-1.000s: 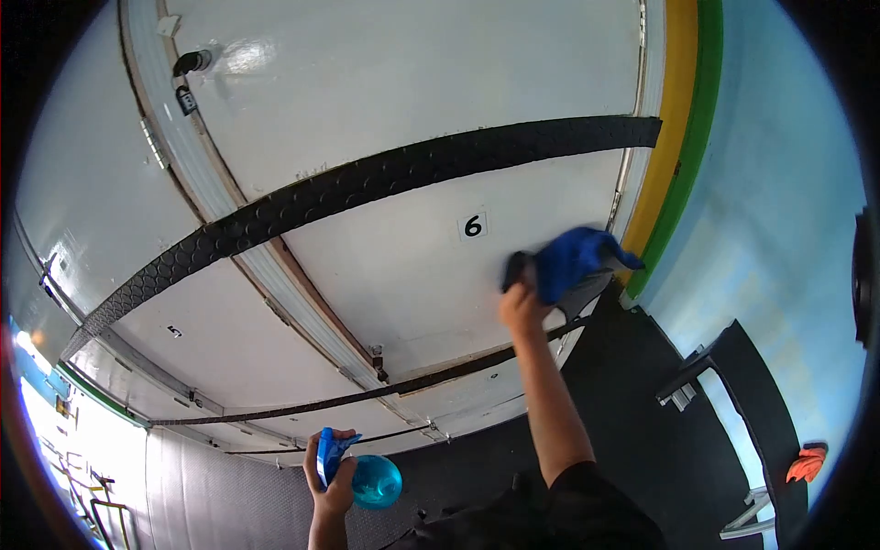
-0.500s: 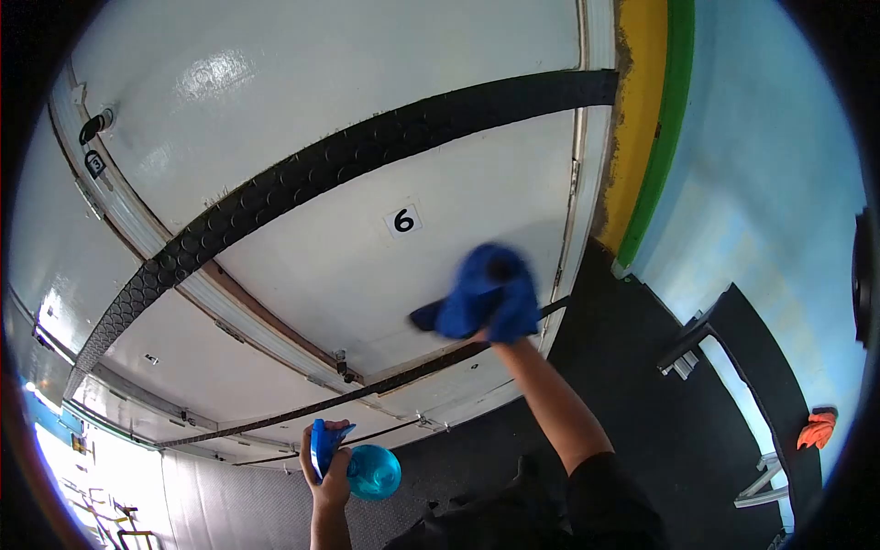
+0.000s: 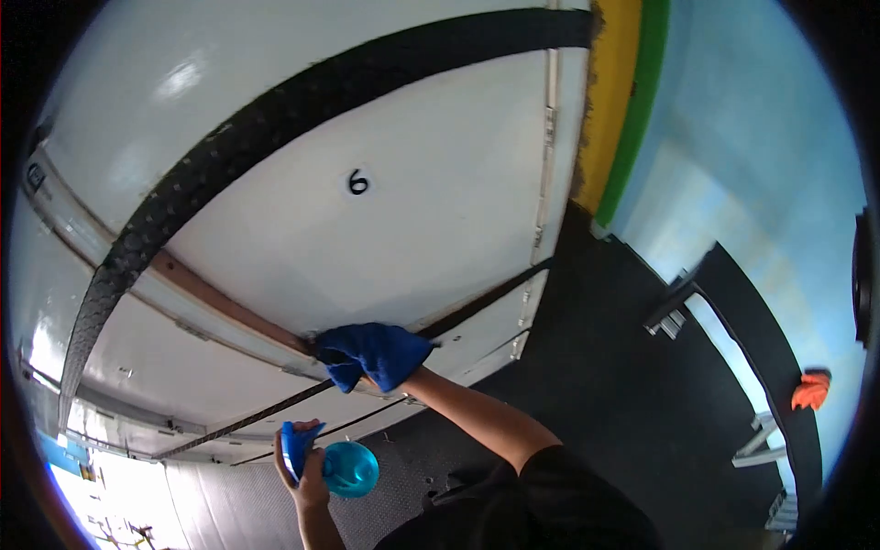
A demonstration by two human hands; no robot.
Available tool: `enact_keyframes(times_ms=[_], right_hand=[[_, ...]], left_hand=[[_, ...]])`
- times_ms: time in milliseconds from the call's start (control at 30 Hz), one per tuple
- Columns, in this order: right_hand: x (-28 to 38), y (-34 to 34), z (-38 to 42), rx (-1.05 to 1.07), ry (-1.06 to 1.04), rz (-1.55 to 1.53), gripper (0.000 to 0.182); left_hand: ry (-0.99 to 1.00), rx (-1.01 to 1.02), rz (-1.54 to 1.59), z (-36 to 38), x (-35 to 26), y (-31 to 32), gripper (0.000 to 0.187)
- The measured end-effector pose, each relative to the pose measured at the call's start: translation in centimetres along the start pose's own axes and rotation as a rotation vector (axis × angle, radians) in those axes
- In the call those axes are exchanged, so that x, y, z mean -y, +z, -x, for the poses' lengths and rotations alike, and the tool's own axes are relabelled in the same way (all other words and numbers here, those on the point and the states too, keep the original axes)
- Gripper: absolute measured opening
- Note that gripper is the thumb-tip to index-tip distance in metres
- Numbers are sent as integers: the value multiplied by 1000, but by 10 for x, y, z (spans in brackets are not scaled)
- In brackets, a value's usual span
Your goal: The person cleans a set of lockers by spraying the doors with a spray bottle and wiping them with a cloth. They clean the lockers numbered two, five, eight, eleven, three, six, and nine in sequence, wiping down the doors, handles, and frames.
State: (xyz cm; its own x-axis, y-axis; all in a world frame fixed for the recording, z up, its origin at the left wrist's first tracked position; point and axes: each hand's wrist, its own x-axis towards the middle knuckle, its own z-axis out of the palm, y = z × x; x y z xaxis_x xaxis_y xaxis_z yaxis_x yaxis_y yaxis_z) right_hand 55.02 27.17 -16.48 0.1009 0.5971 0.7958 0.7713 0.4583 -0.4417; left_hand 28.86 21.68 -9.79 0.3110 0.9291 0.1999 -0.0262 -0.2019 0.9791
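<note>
A blue cloth (image 3: 380,353) is bunched in my right hand (image 3: 371,380) and pressed at the lower left corner of a white locker door (image 3: 403,220). The cloth covers most of that hand's fingers. The door carries a number label (image 3: 357,181) that reads 6. Lower down, my left hand (image 3: 307,472) grips a spray bottle (image 3: 351,469) by its blue trigger head, with the round teal body to the right. The bottle is held apart from the lockers.
Black textured strips (image 3: 275,115) run across the locker fronts. To the right stands a black padded bench (image 3: 761,321) with an orange cloth (image 3: 810,390) by it, near a light blue wall (image 3: 733,137). Dark flooring (image 3: 605,394) lies below.
My right hand has swept the blue cloth left and down, from the door's right part to its lower left corner. My left hand still holds the bottle. The view has shifted slightly.
</note>
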Motion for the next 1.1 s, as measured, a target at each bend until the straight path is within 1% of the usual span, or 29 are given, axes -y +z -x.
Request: enact_keyframes(times_ms=[67,100,133,167,200,233,267,333,367,400,433,467,533,600,633,667,700,733,800,833,933,1000,1067,1100], right_hand=[[-7,-33,-18,398,119,-48,53],[-14,-55,-14,184,31,-13,46],[-38,-63,-4,309,283,-447,41],[-38,-106,-8,161,105,-189,36],[-74,-101,17,151,524,-1058,30],[-122,-109,41,109,417,-908,30],[-139,-127,47,-67,422,-1482,31],[-249,-121,126,-205,622,-737,36],[-228,-151,105,-94,528,-31,39],[-194,-188,72,11,380,667,42],[-188,-206,52,15,355,645,42],[-190,-217,33,-125,422,403,46],[-181,-224,-19,-356,545,-113,56],[-104,-245,-92,-200,-113,941,61],[-102,-240,-101,-200,-152,911,61],[-103,-240,-103,-217,-192,951,65],[-101,-237,-110,-235,-230,994,70],[-97,-230,-120,-228,-260,971,70],[-80,-218,-140,-212,-268,898,76],[-70,-210,-150,-210,-290,888,76],[-28,-171,-172,-202,-338,853,74],[2,-137,-177,-301,-334,742,78],[-1,-103,-165,-142,-654,816,73],[12,-91,-169,-140,-663,816,73]], left_hand=[[7,-107,99,-7,5,5,64],[-2,-110,88,-10,7,6,64],[-1,-112,92,-12,8,9,64],[10,-128,95,-15,6,15,63],[21,-150,98,-18,4,20,63],[21,-168,99,-19,1,23,63],[13,-168,85,-22,-1,26,60],[17,-195,72,-23,-5,30,58],[21,-164,54,-24,-7,32,56],[25,-137,37,-24,-9,33,54],[9,-177,54,-21,-12,38,52],[24,-212,48,-20,-15,39,52],[-6,-194,-5,-17,-20,39,53],[19,-278,35,-10,-19,38,52],[48,-232,26,-11,-23,37,51],[73,-183,19,-10,-25,36,51],[48,-187,10,-9,-23,32,50],[51,-223,17,-5,-21,31,50],[51,-244,61,-1,-18,30,50],[16,-228,52,0,-20,28,50],[16,-251,116,7,-18,22,49],[9,-271,91,11,-17,17,49],[6,-285,65,14,-14,11,49],[9,-299,78,18,-11,8,49]])
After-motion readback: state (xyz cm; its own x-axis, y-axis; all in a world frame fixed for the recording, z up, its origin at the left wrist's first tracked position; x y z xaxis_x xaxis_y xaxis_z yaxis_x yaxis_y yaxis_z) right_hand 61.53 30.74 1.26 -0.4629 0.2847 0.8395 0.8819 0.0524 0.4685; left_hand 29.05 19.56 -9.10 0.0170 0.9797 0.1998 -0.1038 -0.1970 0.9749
